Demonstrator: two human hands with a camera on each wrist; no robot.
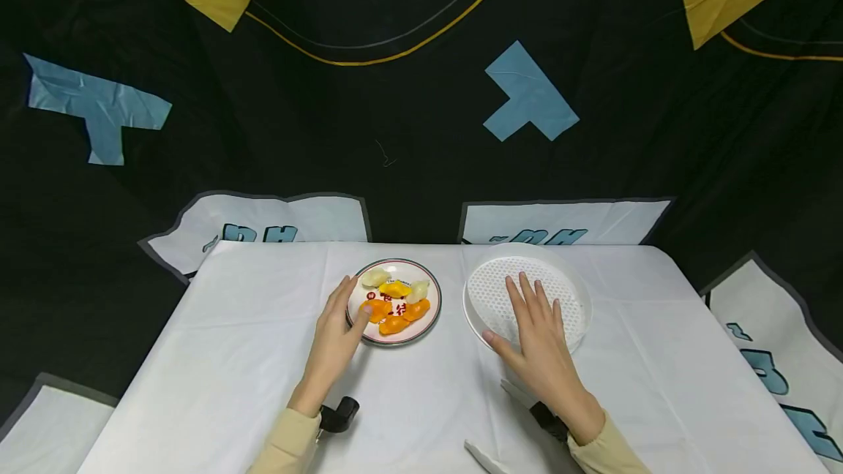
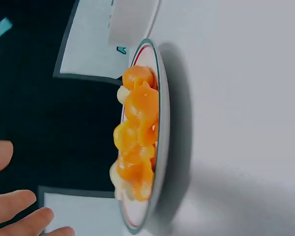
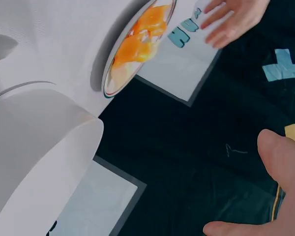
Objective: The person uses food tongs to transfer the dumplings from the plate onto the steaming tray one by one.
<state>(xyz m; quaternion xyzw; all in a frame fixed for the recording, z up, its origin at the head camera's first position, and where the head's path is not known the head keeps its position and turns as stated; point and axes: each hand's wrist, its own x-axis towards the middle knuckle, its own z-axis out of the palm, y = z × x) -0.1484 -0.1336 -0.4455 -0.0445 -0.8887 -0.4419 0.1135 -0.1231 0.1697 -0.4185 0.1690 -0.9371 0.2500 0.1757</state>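
At the left edge of a round plate (image 1: 431,324), my left hand (image 1: 336,339) hovers with fingers extended and thumb spread, holding nothing. On the plate lie several dumpling-shaped pieces: orange (image 1: 394,325), yellow (image 1: 395,289) and pale (image 1: 375,278). In the left wrist view they are heaped above the plate's rim (image 2: 160,88). My right hand (image 1: 543,342) is spread over a round white steamer basket (image 1: 487,291) with a perforated base, overlapping its near part in the head view. The right wrist view shows the basket's tall side wall (image 3: 34,132), with thumb and finger apart from it.
Two pale, narrow tips, one a curved strip (image 1: 484,456) and one a slim end (image 1: 516,392), lie on the table near my right forearm, partly hidden. A white cloth covers the table (image 1: 237,357). Behind it hangs a black backdrop (image 1: 395,137) with taped blue and yellow shapes.
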